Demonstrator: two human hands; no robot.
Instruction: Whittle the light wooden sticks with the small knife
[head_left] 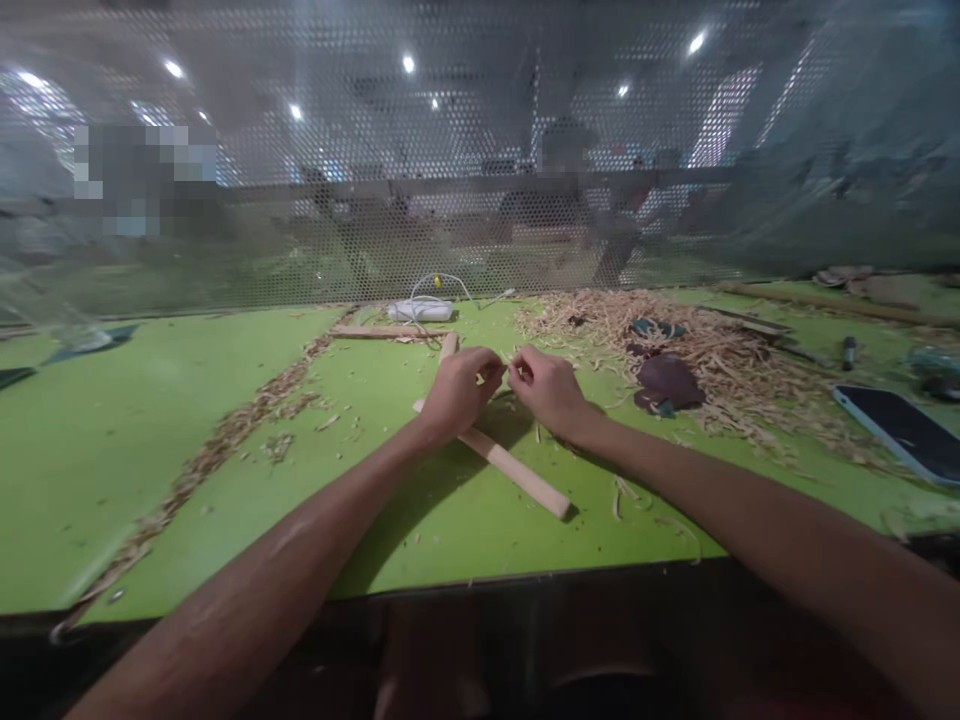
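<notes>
Above the middle of the green tabletop (390,520), my left hand (463,390) and my right hand (547,388) meet at the fingertips. Both are closed in a pinch, and whatever lies between the fingers is too small to make out. Below my left hand a pale wooden stick (521,475) with a rounded end lies slantwise on the table. The end of another pale wooden piece (449,345) shows just behind that hand, its rest hidden. A flat wooden strip (386,332) lies farther back.
Curly wood shavings (720,370) heap at the right, with dark reddish-brown scraps (669,382) among them. A phone (904,430) lies at the right edge. A white power strip (420,311) with a cable sits before the perforated metal screen (450,220). More shavings (217,450) line a seam at left.
</notes>
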